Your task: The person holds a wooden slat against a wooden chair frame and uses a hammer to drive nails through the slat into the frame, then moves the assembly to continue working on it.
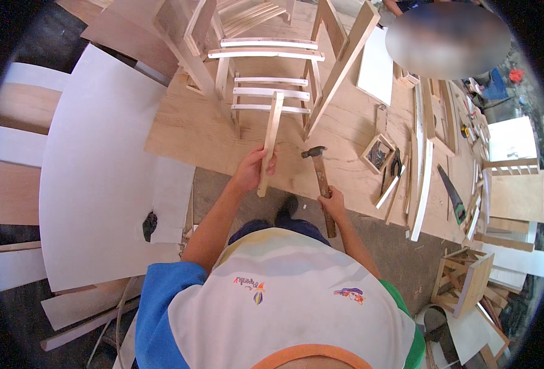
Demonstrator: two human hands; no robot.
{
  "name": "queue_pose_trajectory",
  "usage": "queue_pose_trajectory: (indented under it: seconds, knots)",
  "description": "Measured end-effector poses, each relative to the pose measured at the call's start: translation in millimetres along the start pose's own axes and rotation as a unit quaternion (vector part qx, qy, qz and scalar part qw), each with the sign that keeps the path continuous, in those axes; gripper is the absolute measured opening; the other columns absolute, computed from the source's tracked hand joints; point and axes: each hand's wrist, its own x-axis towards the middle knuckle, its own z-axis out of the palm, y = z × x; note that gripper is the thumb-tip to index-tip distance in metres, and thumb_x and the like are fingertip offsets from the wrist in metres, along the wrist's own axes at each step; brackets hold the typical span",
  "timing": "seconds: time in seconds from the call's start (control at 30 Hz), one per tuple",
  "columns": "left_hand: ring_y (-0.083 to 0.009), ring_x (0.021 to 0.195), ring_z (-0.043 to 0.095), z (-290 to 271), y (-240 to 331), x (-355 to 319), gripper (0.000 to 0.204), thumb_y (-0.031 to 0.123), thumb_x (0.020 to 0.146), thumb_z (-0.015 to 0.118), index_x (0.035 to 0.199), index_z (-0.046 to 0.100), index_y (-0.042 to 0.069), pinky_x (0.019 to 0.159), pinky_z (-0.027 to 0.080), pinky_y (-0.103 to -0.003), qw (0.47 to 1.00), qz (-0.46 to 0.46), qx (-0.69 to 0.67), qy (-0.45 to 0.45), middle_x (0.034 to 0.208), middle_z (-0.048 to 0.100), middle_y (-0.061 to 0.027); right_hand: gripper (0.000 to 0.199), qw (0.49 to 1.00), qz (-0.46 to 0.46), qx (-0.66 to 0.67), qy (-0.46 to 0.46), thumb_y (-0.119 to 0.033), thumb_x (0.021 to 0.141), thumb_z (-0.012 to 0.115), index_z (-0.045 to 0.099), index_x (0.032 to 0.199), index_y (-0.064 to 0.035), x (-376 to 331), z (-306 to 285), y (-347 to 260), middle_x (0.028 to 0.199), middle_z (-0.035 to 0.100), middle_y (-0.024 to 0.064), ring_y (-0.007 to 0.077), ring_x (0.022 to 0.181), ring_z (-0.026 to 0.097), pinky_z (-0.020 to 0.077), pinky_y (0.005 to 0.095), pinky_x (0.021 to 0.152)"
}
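Note:
My left hand (253, 169) is wrapped round the lower part of a narrow wooden slat (273, 126), held upright with its top end pointing away from me. In my right hand (332, 202) is a hammer (321, 175), gripped midway along its worn wooden handle with the dark metal head up and to the left. Slat and hammer are apart. Beyond them, on the plywood worktop (179, 132), stands a wooden chair frame (342, 74) with several pale crosspieces (270, 93) between its uprights.
Right on the worktop lie a small wooden box (379, 152) of nails, black-handled pliers (395, 165), long wooden strips (422, 184) and a green-handled handsaw (452, 194). A large white board (106, 166) covers the left side. A small wooden stool (468, 280) stands lower right. Someone else sits at far right.

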Motion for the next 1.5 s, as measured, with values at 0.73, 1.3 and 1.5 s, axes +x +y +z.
queue_pose_trajectory:
  seconds: [0.73,1.3,1.5]
  knots:
    - [-0.0085,0.043,0.033,-26,85,66,0.047,0.052,0.094,0.04,0.08,0.051,0.009,0.04,0.026,-0.023,0.963,-0.158,0.129,-0.179,0.053,0.035,0.0036,0.024,0.987,-0.142,0.012,0.08,-0.007,0.084,0.067,0.066,0.106,0.0001,39,-27,-181,0.085,0.068,0.0089,0.0149,0.078,0.064,0.0522,0.0279,0.067]
    - [-0.0058,0.041,0.03,-44,150,79,0.048,0.051,0.094,0.043,0.075,0.053,0.009,0.038,0.022,-0.022,0.901,-0.265,0.251,-0.232,0.053,0.036,0.0039,0.032,0.956,-0.227,0.183,-0.012,-0.003,0.085,0.067,0.061,0.116,-0.0011,55,-3,-326,0.095,0.067,0.0079,0.0128,0.083,0.062,0.0518,0.0272,0.076]
    - [-0.0062,0.043,0.032,-40,149,76,0.047,0.052,0.094,0.043,0.072,0.05,0.011,0.039,0.023,-0.022,0.909,-0.251,0.284,-0.172,0.053,0.037,0.0043,0.022,0.957,-0.228,0.178,-0.026,0.003,0.09,0.057,0.058,0.112,0.0023,66,-5,-325,0.086,0.067,0.0101,0.0136,0.077,0.064,0.0543,0.027,0.07]
